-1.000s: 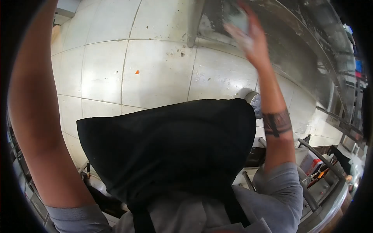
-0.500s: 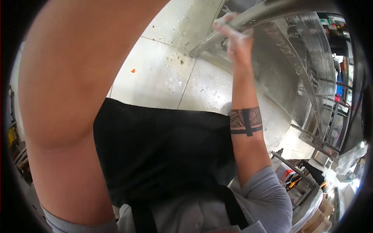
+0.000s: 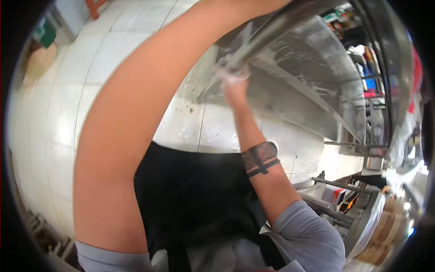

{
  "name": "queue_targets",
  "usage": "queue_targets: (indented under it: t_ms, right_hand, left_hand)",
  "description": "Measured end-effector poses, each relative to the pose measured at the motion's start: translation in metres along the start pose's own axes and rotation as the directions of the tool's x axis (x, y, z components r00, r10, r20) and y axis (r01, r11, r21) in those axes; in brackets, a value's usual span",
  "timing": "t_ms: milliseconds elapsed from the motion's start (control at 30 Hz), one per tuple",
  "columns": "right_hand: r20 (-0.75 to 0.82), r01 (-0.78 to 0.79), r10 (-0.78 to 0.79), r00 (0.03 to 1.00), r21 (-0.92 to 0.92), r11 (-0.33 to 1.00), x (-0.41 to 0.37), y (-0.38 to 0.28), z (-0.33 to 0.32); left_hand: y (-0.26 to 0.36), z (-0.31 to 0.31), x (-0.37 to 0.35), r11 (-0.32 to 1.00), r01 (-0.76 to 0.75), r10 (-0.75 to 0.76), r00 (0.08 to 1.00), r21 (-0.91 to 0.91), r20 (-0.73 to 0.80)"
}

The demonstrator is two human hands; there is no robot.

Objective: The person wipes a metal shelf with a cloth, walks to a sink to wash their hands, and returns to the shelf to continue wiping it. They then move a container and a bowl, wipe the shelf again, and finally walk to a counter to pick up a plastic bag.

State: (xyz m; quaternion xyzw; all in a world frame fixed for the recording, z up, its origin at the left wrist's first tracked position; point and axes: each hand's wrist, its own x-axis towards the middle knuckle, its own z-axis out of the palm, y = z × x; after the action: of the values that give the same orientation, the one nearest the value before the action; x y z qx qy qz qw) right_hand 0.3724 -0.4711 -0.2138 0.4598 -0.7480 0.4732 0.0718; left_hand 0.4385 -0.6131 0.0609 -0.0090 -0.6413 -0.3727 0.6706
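My right hand [image 3: 234,81], wet with white suds and blurred by motion, is wrapped round a metal bar [image 3: 263,44] of a steel frame. Its fingers show on both sides of the bar. Whether something small is also in the palm, I cannot make out. Behind the bar stand wide steel panels [image 3: 290,88] streaked with foam. My left arm [image 3: 149,86] reaches up across the view towards the upper end of the bar; its hand lies beyond the top edge.
Wet pale floor tiles [image 3: 176,124] lie below. At the right are a metal rack [image 3: 344,186] with items in it and stacked brown pieces [image 3: 385,235]. An orange-red leg [image 3: 95,8] and a green bin [image 3: 45,34] show at the upper left.
My right hand has moved down and left in the view, along with the bar and panels as the camera turned. More floor and the green bin now show at the left.
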Motion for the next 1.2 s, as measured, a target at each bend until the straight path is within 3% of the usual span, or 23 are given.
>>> queue_targets:
  t_ms: [67,100,200,233,300,367,433,467,500,533,567,600,633,700,767,867,900,933,1000,1067,1100,1167,1200]
  right_hand:
    - [-0.049,0.141,-0.161,0.986,-0.283,0.949,-0.008,-0.002,0.002]
    - [-0.104,-0.084,0.081,0.991,-0.031,0.996,-0.011,-0.016,-0.006]
    - [-0.055,-0.306,0.308,0.950,0.039,0.951,-0.004,-0.057,-0.076]
    - [-0.054,-0.383,0.386,0.921,0.056,0.922,0.003,-0.089,-0.099]
    - [-0.338,-0.139,0.140,0.931,0.030,0.990,0.010,-0.137,-0.118]
    - [-0.557,0.103,-0.139,0.819,-0.096,0.990,0.039,-0.173,-0.123]
    - [-0.632,0.341,-0.429,0.645,-0.264,0.902,0.089,-0.208,-0.122]
    - [-0.487,0.411,-0.665,0.567,-0.532,0.740,0.114,-0.223,-0.124]
    - [-0.394,0.522,-0.773,0.497,-0.575,0.629,0.143,-0.238,-0.120]
    - [-0.342,0.581,-0.771,0.538,-0.512,0.633,0.171,-0.237,-0.107]
    - [-0.229,0.506,-0.735,0.638,-0.594,0.625,0.169,-0.240,-0.096]
    - [-0.122,0.432,-0.669,0.733,-0.676,0.597,0.165,-0.241,-0.089]
    - [-0.129,0.428,-0.668,0.732,-0.677,0.599,0.151,-0.230,-0.083]
    - [0.097,0.510,-0.619,0.779,-0.672,0.537,0.127,-0.206,-0.070]
    - [0.094,0.484,-0.631,0.770,-0.731,0.482,0.141,-0.221,-0.077]
    - [-0.007,0.383,-0.709,0.705,-0.837,0.390,0.177,-0.259,-0.092]
    - [-0.006,0.346,-0.627,0.779,-0.830,0.438,0.181,-0.266,-0.092]
    - [-0.007,0.302,-0.540,0.842,-0.823,0.482,0.185,-0.274,-0.094]
    - [0.028,0.355,-0.540,0.841,-0.783,0.511,0.177,-0.260,-0.097]
    - [0.130,0.486,-0.505,0.853,-0.549,0.680,0.156,-0.265,-0.109]
    - [0.113,0.487,-0.516,0.849,-0.547,0.681,0.153,-0.269,-0.119]
    - [0.106,0.507,-0.495,0.862,-0.182,0.843,0.145,-0.289,-0.144]
    - [0.087,0.522,-0.515,0.853,-0.171,0.836,0.142,-0.289,-0.157]
  left_hand:
    - [0.000,0.002,-0.001,0.986,0.024,-0.020,0.999,-0.163,0.026]
    - [-0.002,0.001,-0.001,0.991,0.070,-0.063,0.996,-0.112,0.058]
    - [-0.004,-0.010,-0.001,0.990,0.118,-0.126,0.983,0.072,0.135]
    - [0.000,-0.008,0.002,0.995,0.097,-0.096,0.989,-0.004,0.117]
    - [-0.003,-0.007,-0.001,0.991,0.128,-0.125,0.986,-0.024,0.112]
    - [0.000,-0.012,-0.001,0.979,0.198,-0.189,0.972,-0.050,0.137]
    - [0.001,-0.018,0.000,0.955,0.284,-0.259,0.941,-0.088,0.219]
    - [0.003,-0.025,0.000,0.957,0.278,-0.255,0.941,-0.078,0.224]
    - [0.005,-0.032,-0.002,0.891,0.419,-0.360,0.887,-0.175,0.290]
    - [0.007,-0.040,-0.007,0.793,0.567,-0.484,0.809,-0.223,0.335]
    - [0.009,-0.048,-0.012,0.668,0.697,-0.597,0.711,-0.262,0.371]
    - [0.007,-0.060,-0.024,0.666,0.701,-0.600,0.707,-0.256,0.375]
    - [-0.004,-0.073,-0.039,0.316,0.813,-0.655,0.560,-0.490,0.507]
    - [-0.022,-0.085,-0.071,0.027,0.760,-0.548,0.554,-0.650,0.626]
    - [-0.018,-0.089,-0.081,0.151,0.718,-0.443,0.664,-0.680,0.603]
    - [-0.005,-0.086,-0.074,0.132,0.802,-0.534,0.553,-0.582,0.640]
    - [0.000,-0.085,-0.073,0.634,0.671,-0.547,0.740,-0.384,0.392]
    - [0.007,-0.085,-0.071,0.923,0.384,-0.376,0.908,-0.006,0.182]
    - [0.032,-0.082,-0.050,0.980,0.191,-0.195,0.978,0.051,0.078]
    - [0.059,-0.079,-0.027,0.996,-0.092,0.093,0.947,-0.017,0.309]
    - [0.065,-0.074,-0.026,0.994,-0.110,0.109,0.943,-0.013,0.315]
    - [0.060,-0.061,-0.036,0.994,-0.103,0.089,0.941,0.027,0.326]
    - [0.051,-0.055,-0.038,0.992,-0.111,0.087,0.940,0.054,0.329]
